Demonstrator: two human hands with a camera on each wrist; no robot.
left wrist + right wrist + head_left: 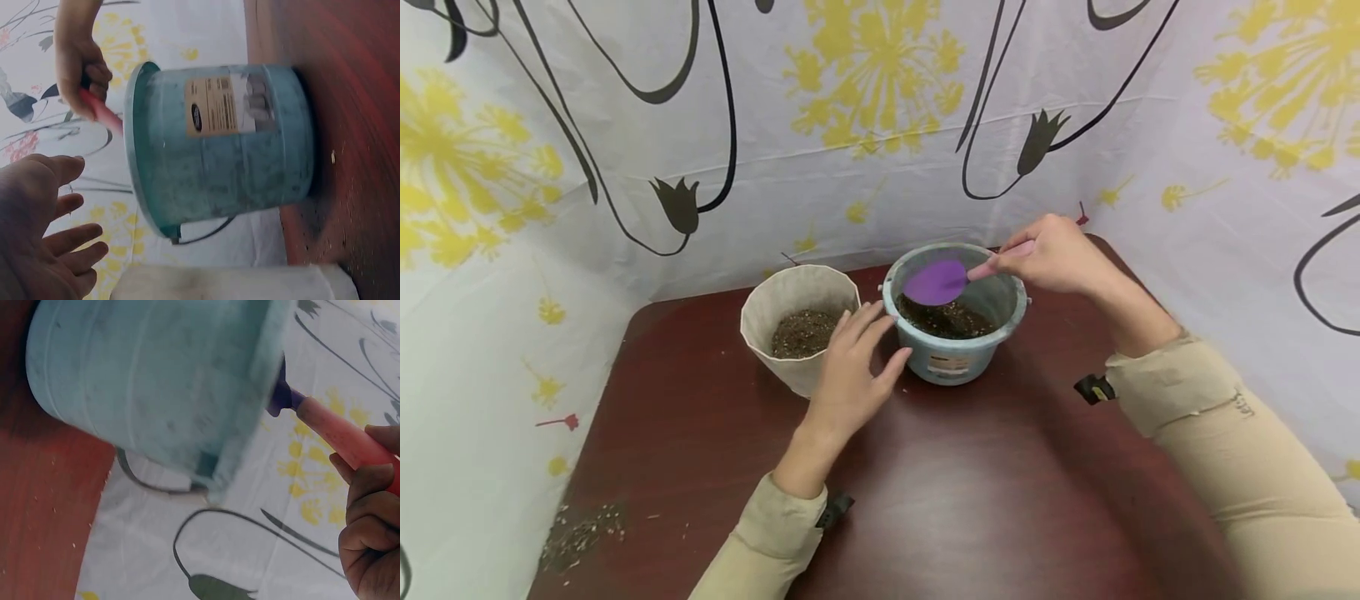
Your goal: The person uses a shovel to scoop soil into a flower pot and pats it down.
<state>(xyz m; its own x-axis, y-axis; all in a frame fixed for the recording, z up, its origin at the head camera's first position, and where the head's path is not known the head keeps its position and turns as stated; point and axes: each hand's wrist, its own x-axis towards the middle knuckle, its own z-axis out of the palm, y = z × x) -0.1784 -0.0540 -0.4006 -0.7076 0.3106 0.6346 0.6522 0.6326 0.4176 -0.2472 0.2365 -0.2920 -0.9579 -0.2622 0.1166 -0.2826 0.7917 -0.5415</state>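
My right hand (1051, 254) grips the pink handle of a trowel (937, 283) with a purple blade. The blade is tilted over the mouth of a blue-green bucket (951, 360), above dark soil (958, 321) inside. In the right wrist view, curled fingers (372, 531) wrap the handle, and the bucket wall hides most of the blade. My left hand (853, 358) hovers with spread fingers between the bucket and a white pot (797, 292), overlapping the pot's right side. It holds nothing. More soil (805, 333) lies in the pot.
Both containers stand near the back of a dark red table (955, 492). Spilled soil (580, 533) is scattered at the table's left edge. A wire bail (209, 236) hangs at the bucket's side. Behind is a patterned cloth (850, 200) with flowers.
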